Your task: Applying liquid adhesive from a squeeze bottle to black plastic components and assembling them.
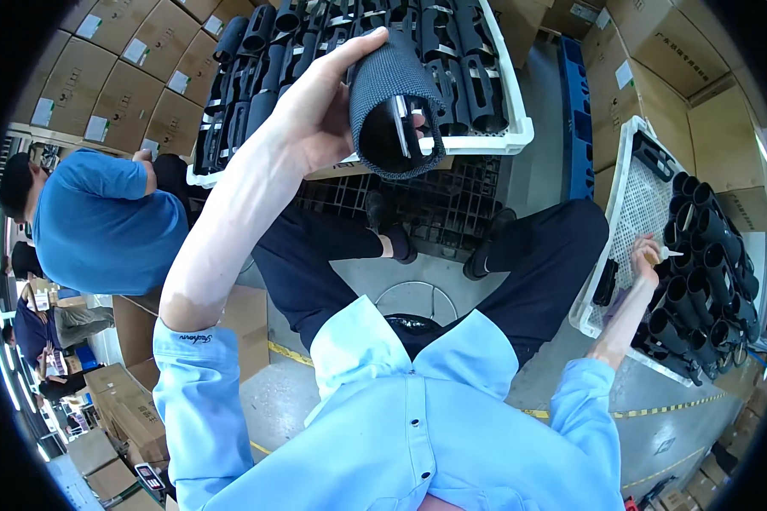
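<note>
Lengthwise, a black tube (390, 78) faces the wearer (413, 417) open end first, left hand (320, 111) clasping it, right hand (645, 257) gripping something white (669, 253).

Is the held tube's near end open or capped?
Open: the dark tube in the left hand shows its hollow inside, uncapped.

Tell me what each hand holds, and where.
Left hand: dark textured tube, by its outer side. Right hand: small white-tipped object, apparently behind the tip.
</note>
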Tool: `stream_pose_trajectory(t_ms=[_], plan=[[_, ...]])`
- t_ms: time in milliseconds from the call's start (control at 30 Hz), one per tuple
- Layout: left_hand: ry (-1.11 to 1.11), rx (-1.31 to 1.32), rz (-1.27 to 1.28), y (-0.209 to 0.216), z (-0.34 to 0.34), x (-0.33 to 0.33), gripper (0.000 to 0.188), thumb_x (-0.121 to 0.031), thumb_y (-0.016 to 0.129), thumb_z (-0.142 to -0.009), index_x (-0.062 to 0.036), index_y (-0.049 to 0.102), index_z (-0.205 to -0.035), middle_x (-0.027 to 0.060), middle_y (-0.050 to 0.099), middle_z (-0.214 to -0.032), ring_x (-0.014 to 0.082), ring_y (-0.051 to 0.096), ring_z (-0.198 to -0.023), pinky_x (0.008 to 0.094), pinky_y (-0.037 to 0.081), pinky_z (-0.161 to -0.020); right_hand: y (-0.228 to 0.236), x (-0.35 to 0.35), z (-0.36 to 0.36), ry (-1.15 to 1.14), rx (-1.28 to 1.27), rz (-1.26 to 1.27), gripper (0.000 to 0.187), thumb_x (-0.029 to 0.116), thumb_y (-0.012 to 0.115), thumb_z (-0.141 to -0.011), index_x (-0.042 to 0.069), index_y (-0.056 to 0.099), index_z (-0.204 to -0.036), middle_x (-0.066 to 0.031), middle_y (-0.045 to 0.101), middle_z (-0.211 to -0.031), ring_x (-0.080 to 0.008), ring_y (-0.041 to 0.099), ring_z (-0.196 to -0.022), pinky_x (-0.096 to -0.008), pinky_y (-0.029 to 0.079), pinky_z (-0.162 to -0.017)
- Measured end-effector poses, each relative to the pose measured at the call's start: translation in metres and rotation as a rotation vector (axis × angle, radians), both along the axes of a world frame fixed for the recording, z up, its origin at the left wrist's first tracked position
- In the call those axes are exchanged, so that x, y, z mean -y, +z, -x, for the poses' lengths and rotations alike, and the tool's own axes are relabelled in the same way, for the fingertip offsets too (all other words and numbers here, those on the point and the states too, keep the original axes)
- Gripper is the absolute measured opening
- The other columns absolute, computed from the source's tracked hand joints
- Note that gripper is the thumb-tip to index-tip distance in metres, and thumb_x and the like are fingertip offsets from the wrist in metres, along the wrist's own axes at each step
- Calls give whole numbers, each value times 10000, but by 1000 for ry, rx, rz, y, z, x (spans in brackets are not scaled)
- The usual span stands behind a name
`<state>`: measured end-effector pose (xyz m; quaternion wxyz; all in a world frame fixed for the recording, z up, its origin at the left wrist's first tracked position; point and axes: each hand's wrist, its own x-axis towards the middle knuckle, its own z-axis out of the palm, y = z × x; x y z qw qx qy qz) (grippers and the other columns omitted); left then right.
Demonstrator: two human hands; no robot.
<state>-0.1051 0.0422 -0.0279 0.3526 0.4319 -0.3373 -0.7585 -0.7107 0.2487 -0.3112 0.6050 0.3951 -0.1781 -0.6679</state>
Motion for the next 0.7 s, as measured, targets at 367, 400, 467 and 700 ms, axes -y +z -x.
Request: stream_pose_trajectory(t_ms=[367,400,467,700], plan=[[-178,3,63,-8,21,-14,906,-523,704,-884,103,345,-1432,256,511,-1194,374,631,-1005,458,573,-808,180,90,-389,182,-2306,71,186,150,658,-973,-6,692,-1069,-60,678,-815,-92,583,-600,-213,472,-532],[-184,4,50,-8,21,-16,901,-529,697,-885,98,348,-1430,257,508,-1195,374,628,-1009,456,570,-807,183,97,-402,228,-2282,73,153,114,654,-973,3,693,-1070,-52,666,-801,-87,567,-600,-205,460,-537],[-175,8,27,-6,15,-20,892,-542,682,-888,90,354,-1426,258,500,-1197,376,620,-1016,453,563,-805,182,102,-418,199,-2298,100,153,66,653,-961,3,688,-1096,-49,664,-854,-76,554,-626,-198,432,-542],[-182,40,14,-7,-7,-24,866,-552,665,-893,68,367,-1419,249,500,-1177,373,612,-1031,444,561,-792,157,100,-438,-348,-2574,186,250,-44,611,-937,14,669,-1173,-50,658,-943,-65,511,-646,-192,373,-547]])
